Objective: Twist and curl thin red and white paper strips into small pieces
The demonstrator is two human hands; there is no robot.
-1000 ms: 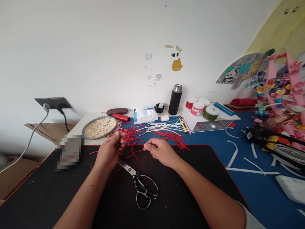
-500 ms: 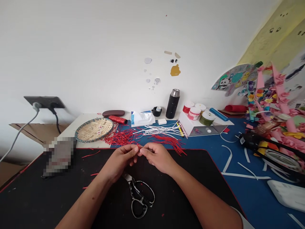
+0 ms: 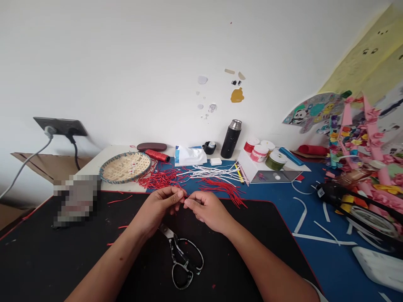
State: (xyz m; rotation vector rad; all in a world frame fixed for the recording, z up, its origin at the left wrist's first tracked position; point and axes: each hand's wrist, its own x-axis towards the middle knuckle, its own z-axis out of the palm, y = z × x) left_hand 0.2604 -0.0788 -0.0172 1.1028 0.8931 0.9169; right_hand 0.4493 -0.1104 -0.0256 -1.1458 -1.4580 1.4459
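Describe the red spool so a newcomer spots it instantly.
At the desk's back left sits a woven tray. Right of it, in front of a dark red case, lies the spool: tightly wound red thread with a black end, unlike the loose red cords nearby.

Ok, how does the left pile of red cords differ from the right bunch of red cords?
The left pile is tangled, while the right bunch lies roughly side by side. The left pile sits near the red spool; the right bunch lies in front of the white strips, its ends over the black mat. Both are thin red cords.
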